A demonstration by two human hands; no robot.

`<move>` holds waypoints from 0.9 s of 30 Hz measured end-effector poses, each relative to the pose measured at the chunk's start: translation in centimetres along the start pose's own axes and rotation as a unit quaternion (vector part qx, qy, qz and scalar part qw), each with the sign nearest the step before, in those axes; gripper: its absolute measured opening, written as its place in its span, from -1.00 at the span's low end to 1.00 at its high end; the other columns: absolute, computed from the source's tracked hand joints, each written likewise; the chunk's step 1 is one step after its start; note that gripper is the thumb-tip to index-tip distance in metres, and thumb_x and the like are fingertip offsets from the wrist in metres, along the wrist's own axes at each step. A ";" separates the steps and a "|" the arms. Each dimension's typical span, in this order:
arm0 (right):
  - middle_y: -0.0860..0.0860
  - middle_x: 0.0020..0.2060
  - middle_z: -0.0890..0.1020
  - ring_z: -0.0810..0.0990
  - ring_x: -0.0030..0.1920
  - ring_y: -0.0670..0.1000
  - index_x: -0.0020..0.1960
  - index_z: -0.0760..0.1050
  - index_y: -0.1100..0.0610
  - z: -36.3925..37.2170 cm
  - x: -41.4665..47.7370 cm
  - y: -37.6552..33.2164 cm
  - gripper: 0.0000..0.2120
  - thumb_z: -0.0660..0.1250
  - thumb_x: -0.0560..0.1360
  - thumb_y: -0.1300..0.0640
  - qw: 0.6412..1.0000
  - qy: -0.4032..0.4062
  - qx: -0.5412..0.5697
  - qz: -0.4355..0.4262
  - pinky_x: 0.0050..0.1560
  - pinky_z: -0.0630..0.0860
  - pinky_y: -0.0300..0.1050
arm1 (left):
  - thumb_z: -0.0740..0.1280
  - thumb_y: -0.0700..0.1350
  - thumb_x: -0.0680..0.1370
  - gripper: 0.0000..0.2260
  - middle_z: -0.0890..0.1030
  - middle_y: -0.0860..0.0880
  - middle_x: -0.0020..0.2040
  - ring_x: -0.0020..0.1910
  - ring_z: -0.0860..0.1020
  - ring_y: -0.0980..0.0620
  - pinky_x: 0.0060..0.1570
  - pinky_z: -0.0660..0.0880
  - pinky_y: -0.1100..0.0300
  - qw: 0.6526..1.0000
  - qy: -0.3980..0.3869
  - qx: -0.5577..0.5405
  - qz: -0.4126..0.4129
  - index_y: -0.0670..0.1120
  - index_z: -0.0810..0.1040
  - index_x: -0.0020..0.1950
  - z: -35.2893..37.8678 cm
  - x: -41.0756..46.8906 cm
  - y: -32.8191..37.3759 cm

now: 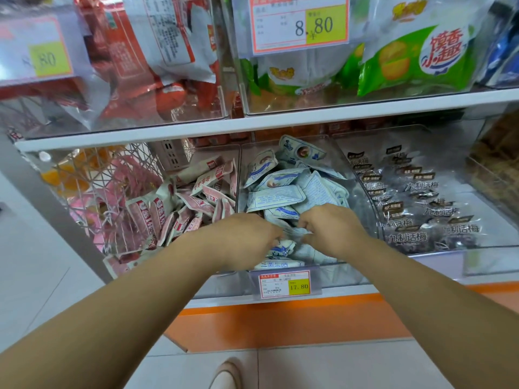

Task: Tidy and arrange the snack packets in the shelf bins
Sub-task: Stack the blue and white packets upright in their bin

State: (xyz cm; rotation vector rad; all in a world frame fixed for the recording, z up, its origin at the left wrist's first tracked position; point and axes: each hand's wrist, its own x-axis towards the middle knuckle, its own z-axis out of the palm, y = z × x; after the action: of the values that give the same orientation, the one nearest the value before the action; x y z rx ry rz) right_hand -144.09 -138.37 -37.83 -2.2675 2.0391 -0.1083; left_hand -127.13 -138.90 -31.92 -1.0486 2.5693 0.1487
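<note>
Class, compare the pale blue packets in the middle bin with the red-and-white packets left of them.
The pale blue packets are squarish; the red-and-white packets are long and narrow. The left hand and right hand hold pale blue packets; neither touches the red-and-white packets. Both fill clear bins.

A white shelf board (174, 131) is run across the view and is met at the left by a grey upright (39, 192). An orange base panel (280, 327) is fitted below the lower board. The floor (351, 369) is laid with pale tiles; even lighting is provided.
</note>
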 end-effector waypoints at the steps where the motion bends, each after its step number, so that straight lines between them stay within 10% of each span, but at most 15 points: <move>1: -0.04 -0.07 0.64 0.57 0.00 0.06 0.06 0.57 0.02 0.0 0.0 0.2 -0.86 0.32 0.52 0.05 0.999 0.020 0.038 0.010 -0.19 0.40 -0.18 | 0.07 -0.18 0.65 -0.88 0.32 0.03 -0.36 -0.36 0.29 0.05 -0.30 0.19 0.12 1.000 0.001 -0.005 0.002 -0.08 0.39 0.00 -0.2 -0.2 0.0; 8: -0.11 -0.23 0.43 0.45 -0.20 -0.01 -0.06 0.61 0.09 -1.4 -0.6 0.1 -0.88 0.32 0.53 0.08 0.947 0.253 0.199 0.018 -0.22 0.39 -0.11 | 0.08 -0.26 0.61 -0.79 0.47 -0.03 -0.16 -0.24 0.39 -0.01 -0.39 0.23 0.15 0.996 -0.068 0.043 -0.025 -0.11 0.44 0.16 -0.1 1.5 0.6; 14: -0.07 -0.18 0.58 0.53 -0.14 -0.01 -0.06 0.60 0.01 -0.6 -1.3 -0.4 -0.83 0.29 0.54 -0.04 0.976 0.153 0.154 -0.028 -0.24 0.40 -0.15 | 0.07 -0.14 0.64 -0.78 0.47 -0.07 -0.03 -0.10 0.43 -0.08 -0.16 0.35 0.10 0.992 -0.114 0.022 -0.058 -0.19 0.47 0.10 -0.4 2.8 1.6; 21: -0.06 -0.30 0.54 0.51 -0.18 0.02 -0.02 0.55 0.07 -2.0 -1.8 0.2 -0.84 0.37 0.49 0.00 0.992 0.043 0.114 -0.026 -0.27 0.32 -0.17 | 0.17 -0.09 0.63 -0.74 0.61 0.06 0.14 0.06 0.54 0.09 0.03 0.44 0.22 0.974 0.146 -0.161 -0.061 0.01 0.54 0.26 0.2 -2.5 0.6; 27: 0.00 -0.34 0.52 0.47 -0.27 0.03 -0.22 0.47 0.16 -1.7 -3.6 -0.5 -0.72 0.28 0.55 -0.02 0.977 0.187 0.102 0.017 -0.42 0.23 -0.17 | 0.25 -0.28 0.57 -0.70 0.63 0.15 0.03 -0.07 0.51 0.41 -0.04 0.38 0.53 0.848 0.405 -0.327 -0.096 -0.01 0.59 0.22 5.5 -3.6 1.7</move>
State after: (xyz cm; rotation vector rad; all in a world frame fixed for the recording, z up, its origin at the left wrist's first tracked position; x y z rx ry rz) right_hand -144.19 -134.81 -36.02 -2.2140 2.1090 -0.7585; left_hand -124.36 -134.10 -35.77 -1.9536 3.2037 0.7057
